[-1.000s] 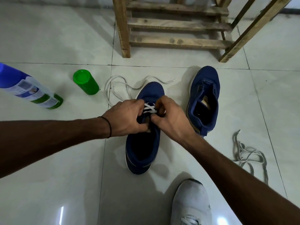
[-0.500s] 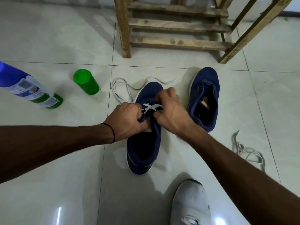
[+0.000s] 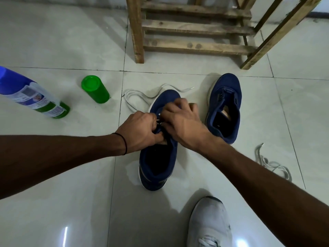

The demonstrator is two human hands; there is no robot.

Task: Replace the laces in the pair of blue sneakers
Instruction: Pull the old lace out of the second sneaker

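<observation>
"Blue sneakers: how many, and where?"

"Two. The near blue sneaker (image 3: 156, 164), fabric with a white sole, stands on the pale glossy floor tiles (image 3: 53, 41) with its toe pointing away from the person. The far blue sneaker (image 3: 226, 104) stands just to its right, unlaced."

"What changed in the last half second?"

"The right hand (image 3: 181, 122) has slid toward the toe. It now covers the white crossing that showed between the hands. Only a sliver of white remains."

"And the grips?"

"The left hand (image 3: 140, 132), with a thin black band (image 3: 124, 143) on its wrist, pinches the near sneaker's upper beside the tongue. The right hand's fingers curl down over the white flat lace (image 3: 137, 96) at the eyelets. The lace's loose ends loop on the floor beyond the toe."

"Other things, counted?"

"One grey lace (image 3: 272, 164) heaped at the right, one green plastic cylinder (image 3: 95, 89), one blue-and-green spray can (image 3: 32, 94), one white shoe (image 3: 210, 223) at the bottom edge, and one slatted wooden rack (image 3: 195, 27)."

"Any writing?"

"The can's label carries print, too small to read."
</observation>
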